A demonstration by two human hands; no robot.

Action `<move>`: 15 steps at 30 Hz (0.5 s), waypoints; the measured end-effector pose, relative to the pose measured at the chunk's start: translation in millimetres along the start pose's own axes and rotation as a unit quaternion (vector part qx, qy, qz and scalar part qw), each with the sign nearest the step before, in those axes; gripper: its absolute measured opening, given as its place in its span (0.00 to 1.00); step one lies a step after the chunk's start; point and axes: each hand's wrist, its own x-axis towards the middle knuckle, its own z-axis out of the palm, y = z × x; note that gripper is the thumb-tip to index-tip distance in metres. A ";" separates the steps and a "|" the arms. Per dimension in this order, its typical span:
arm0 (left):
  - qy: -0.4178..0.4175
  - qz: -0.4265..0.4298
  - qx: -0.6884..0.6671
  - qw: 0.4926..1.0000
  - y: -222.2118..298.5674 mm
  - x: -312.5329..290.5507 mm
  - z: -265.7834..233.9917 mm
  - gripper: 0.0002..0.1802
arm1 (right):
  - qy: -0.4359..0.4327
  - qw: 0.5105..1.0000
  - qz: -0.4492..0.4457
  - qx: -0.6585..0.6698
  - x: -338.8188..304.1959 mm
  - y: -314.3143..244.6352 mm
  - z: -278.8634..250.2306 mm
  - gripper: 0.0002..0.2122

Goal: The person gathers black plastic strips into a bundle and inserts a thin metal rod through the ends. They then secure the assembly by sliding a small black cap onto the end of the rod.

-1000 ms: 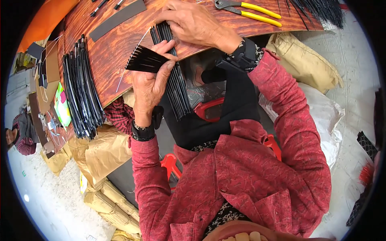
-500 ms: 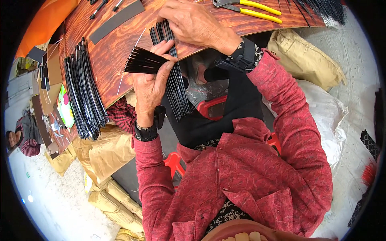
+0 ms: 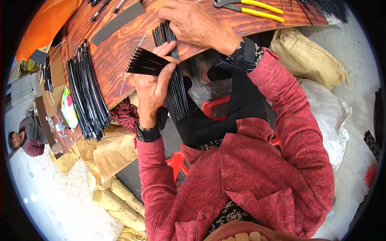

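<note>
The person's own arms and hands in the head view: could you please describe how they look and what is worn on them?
The left hand and right hand are bare, without gloves. The long, creased fabric sleeves are red with a fine darker pattern. Black straps circle both wrists, and a black, pale-printed inner cuff shows at the right one.

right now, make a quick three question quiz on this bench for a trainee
1. Multiple choice: which hand holds the fan of black strips? a) right b) left c) neither
2. True or false: the yellow-handled pliers are in the right hand's grip.
3. Fill in: the large black bundle lies to the ____ of the fan.

Key:
1. b, the left hand
2. False: the yellow-handled pliers lie on the table, apart from the right hand
3. left
</note>
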 end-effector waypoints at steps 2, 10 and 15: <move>-0.003 0.002 0.005 1.000 -0.9 -0.2 -1.0 0.07 | -0.068 0.993 -0.014 -0.096 9.2 -17.9 -24.2 0.07; -0.011 0.004 0.006 1.000 0.6 1.1 -1.4 0.07 | -0.116 0.991 -0.029 0.065 11.3 4.0 -24.9 0.06; -0.043 0.006 0.004 0.999 1.5 1.4 -3.9 0.08 | -0.102 0.989 -0.074 0.077 12.1 9.2 -26.4 0.07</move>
